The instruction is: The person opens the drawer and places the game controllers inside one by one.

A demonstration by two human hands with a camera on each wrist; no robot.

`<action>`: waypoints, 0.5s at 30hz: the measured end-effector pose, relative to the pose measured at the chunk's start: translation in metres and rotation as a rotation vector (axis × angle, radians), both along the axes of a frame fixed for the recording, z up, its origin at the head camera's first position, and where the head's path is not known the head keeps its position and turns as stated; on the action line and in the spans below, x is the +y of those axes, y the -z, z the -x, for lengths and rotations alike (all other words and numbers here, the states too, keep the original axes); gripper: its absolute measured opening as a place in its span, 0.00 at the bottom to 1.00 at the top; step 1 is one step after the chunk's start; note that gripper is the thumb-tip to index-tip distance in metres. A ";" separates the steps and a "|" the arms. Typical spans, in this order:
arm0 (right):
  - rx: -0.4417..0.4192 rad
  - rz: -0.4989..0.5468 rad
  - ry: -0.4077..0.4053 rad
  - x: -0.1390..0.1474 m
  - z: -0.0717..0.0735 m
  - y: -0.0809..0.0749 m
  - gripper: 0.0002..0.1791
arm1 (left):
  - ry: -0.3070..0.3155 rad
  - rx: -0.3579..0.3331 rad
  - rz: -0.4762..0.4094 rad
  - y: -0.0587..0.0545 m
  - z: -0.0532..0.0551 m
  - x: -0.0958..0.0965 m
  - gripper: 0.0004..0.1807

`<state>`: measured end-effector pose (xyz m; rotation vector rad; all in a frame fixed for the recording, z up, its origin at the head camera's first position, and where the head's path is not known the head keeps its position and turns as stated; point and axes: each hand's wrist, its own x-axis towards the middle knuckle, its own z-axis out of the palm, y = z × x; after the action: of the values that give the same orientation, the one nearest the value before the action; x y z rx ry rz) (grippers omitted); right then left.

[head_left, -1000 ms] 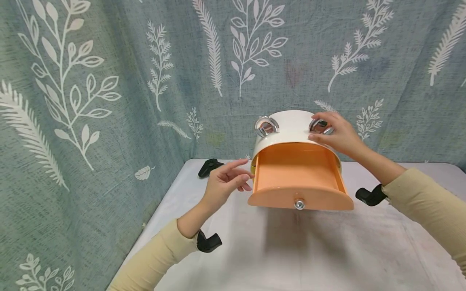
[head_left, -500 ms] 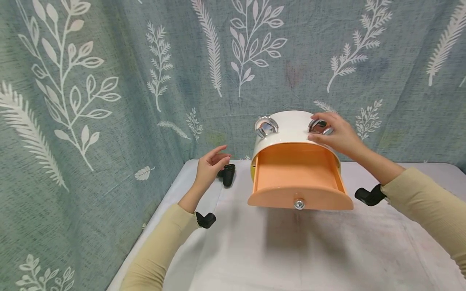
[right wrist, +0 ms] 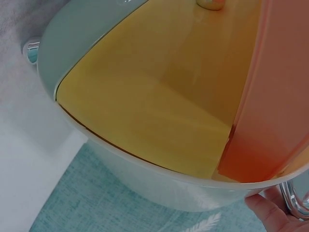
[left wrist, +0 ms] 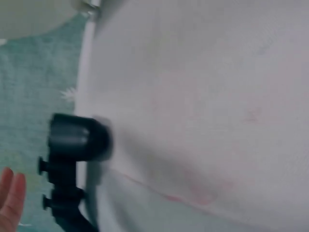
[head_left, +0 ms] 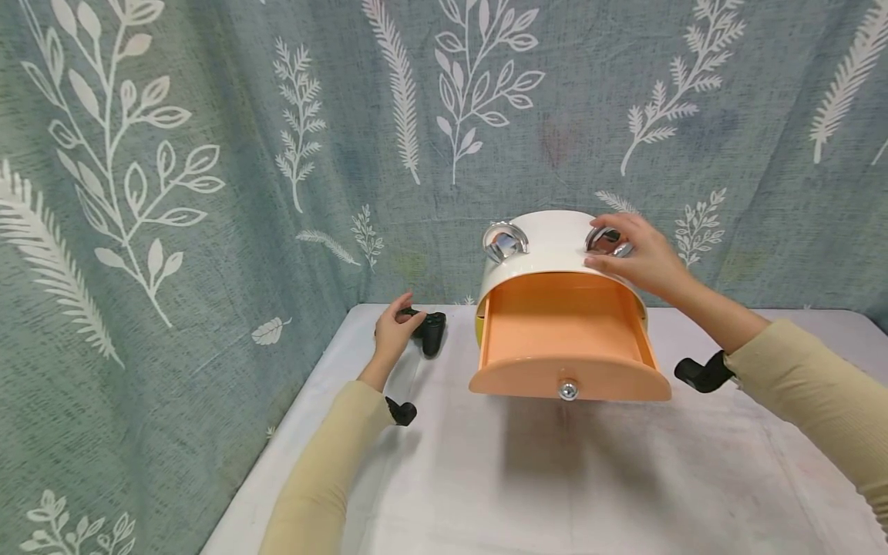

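Observation:
My left hand (head_left: 393, 331) is at a black game controller (head_left: 432, 333) on the table's back left; its fingers overlap the controller in the head view. The left wrist view shows loosely extended fingers (left wrist: 12, 200) with a gap between them and the controller (left wrist: 77, 140). My right hand (head_left: 641, 258) pinches the right round chrome eye-like fitting (head_left: 607, 241) atop a white rounded drawer box (head_left: 558, 239). Its orange drawer (head_left: 569, 331) is pulled out, with nothing in it. The right wrist view shows a yellow drawer (right wrist: 145, 106) closed beside the orange one.
A matching chrome fitting (head_left: 505, 241) sits on the box's left side. The orange drawer's silver knob (head_left: 568, 391) projects toward me. A white cloth covers the table (head_left: 486, 478), and a leaf-patterned blue-green curtain (head_left: 333, 116) hangs behind and along the left.
My left hand has left the orange drawer's left side, moving left and then down over the game controller. My right hand stays on the chrome fitting, and the drawer remains pulled out.

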<state>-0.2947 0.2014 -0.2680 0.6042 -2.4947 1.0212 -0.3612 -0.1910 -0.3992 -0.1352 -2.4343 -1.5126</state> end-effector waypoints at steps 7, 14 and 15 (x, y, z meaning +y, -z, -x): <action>-0.004 -0.005 0.008 0.000 -0.001 0.000 0.30 | -0.042 -0.104 0.132 0.020 0.005 -0.005 0.33; -0.002 -0.002 0.005 0.000 -0.001 0.001 0.30 | -0.009 -0.203 0.232 0.030 0.011 -0.003 0.41; -0.001 -0.003 0.005 0.000 0.000 0.001 0.30 | -0.006 -0.224 0.251 0.031 0.013 -0.003 0.42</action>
<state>-0.2945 0.2010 -0.2688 0.5974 -2.4981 1.0166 -0.3742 -0.1935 -0.4307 -0.0064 -2.7933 -1.2738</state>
